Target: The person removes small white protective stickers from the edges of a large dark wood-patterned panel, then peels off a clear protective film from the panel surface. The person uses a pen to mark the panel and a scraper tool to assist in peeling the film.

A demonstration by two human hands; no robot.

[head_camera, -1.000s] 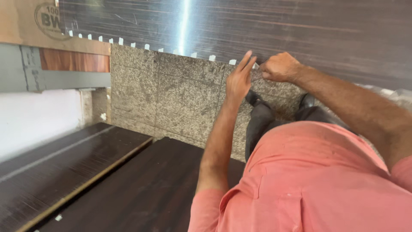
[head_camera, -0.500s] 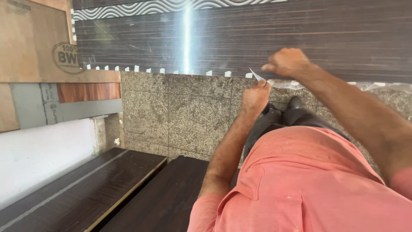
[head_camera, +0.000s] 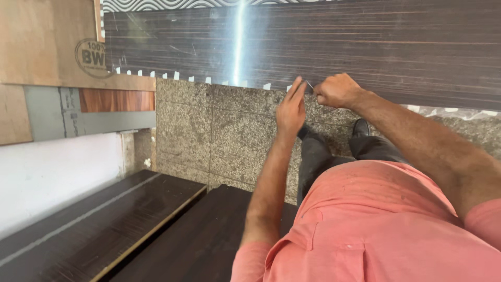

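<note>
Hands: left (head_camera: 290, 109), right (head_camera: 336, 90) pinch thin strip (head_camera: 309, 84) at dark laminate sheet (head_camera: 365, 47).

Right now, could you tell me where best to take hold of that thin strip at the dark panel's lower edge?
Pinch the thin strip at its free end, coming from below the dark panel; it juts out between the left hand and right hand.

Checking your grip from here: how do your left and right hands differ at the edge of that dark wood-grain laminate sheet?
The left hand is flat, fingers straight and pointing up at the lower edge of the dark wood-grain laminate sheet; the right hand is curled into a fist. The right hand pinches a thin pale strip; the left hand only meets its tip. Both sit at the same spot over the speckled granite floor.
</note>
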